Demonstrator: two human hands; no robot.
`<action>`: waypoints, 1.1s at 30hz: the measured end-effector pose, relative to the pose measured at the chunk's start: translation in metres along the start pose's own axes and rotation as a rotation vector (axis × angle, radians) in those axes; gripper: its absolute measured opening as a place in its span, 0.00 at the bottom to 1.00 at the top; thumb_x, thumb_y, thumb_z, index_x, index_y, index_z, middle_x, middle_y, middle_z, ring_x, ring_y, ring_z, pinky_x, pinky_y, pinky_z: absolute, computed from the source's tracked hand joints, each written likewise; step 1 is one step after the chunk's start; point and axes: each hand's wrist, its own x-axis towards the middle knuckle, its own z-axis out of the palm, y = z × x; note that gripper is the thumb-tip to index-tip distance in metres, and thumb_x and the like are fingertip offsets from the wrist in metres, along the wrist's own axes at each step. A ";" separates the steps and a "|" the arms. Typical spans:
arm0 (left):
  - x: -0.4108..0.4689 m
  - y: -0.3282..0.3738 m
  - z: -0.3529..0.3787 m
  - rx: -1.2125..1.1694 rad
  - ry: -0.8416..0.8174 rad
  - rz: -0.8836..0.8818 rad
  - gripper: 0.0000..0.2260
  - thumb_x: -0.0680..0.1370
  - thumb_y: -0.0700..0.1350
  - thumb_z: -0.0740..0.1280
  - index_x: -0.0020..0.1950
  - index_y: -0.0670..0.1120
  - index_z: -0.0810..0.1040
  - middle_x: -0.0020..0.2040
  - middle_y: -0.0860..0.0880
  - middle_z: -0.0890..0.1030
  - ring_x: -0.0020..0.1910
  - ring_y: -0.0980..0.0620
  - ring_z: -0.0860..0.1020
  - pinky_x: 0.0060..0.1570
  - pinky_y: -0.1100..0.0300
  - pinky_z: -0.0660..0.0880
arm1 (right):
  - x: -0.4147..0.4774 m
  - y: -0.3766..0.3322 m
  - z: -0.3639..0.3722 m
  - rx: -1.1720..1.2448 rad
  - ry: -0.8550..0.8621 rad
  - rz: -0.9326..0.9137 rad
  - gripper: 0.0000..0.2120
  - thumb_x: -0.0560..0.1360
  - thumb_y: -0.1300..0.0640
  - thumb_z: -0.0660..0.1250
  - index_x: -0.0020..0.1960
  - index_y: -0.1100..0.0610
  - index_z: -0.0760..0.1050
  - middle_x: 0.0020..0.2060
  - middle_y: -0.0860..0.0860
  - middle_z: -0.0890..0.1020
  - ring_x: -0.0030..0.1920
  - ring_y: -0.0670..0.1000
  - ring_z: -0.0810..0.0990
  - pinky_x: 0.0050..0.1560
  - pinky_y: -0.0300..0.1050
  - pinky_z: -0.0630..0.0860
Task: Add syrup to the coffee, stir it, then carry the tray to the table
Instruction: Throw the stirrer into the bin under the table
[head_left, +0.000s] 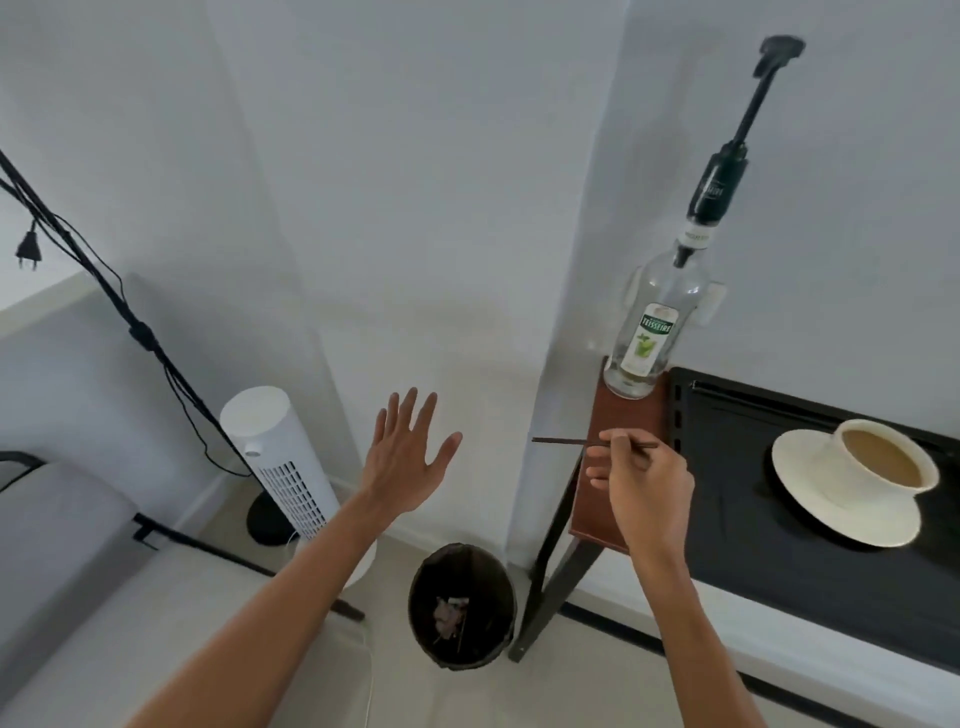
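A cream cup of milky coffee (883, 457) stands on a cream saucer (831, 514) on the black tray (737, 467) at the right. A clear syrup bottle (649, 332) with a tall black pump stands on the wooden side table (623, 415), left of the tray. My right hand (644, 488) pinches a thin dark stir stick (558, 441), held level past the table's left end and above the bin. My left hand (405, 452) hovers open and spread, holding nothing, left of the stick.
A black waste bin (462, 603) with scraps stands on the floor below the hands, beside the table leg. A white tower fan (280, 462), a black stand with cables (130, 322) and a grey seat (57, 545) fill the left side.
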 end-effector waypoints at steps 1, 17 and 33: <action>0.002 -0.007 0.004 0.028 -0.020 0.019 0.36 0.82 0.66 0.49 0.85 0.48 0.52 0.85 0.42 0.51 0.84 0.40 0.45 0.83 0.44 0.46 | -0.005 -0.002 0.014 -0.032 -0.009 -0.017 0.12 0.82 0.58 0.64 0.44 0.45 0.80 0.36 0.46 0.87 0.32 0.44 0.87 0.37 0.44 0.85; 0.090 -0.114 0.164 0.207 0.048 0.287 0.37 0.81 0.68 0.52 0.85 0.53 0.46 0.86 0.43 0.45 0.84 0.36 0.45 0.81 0.37 0.49 | -0.022 0.202 0.191 -0.403 -0.143 0.260 0.11 0.84 0.53 0.63 0.54 0.55 0.83 0.47 0.50 0.88 0.46 0.48 0.85 0.45 0.41 0.81; 0.179 -0.194 0.321 0.232 0.420 0.512 0.68 0.61 0.72 0.76 0.80 0.56 0.28 0.77 0.43 0.19 0.74 0.27 0.51 0.63 0.18 0.48 | -0.024 0.422 0.283 -0.447 -0.171 0.436 0.11 0.84 0.53 0.62 0.54 0.54 0.82 0.42 0.47 0.88 0.42 0.47 0.87 0.49 0.48 0.85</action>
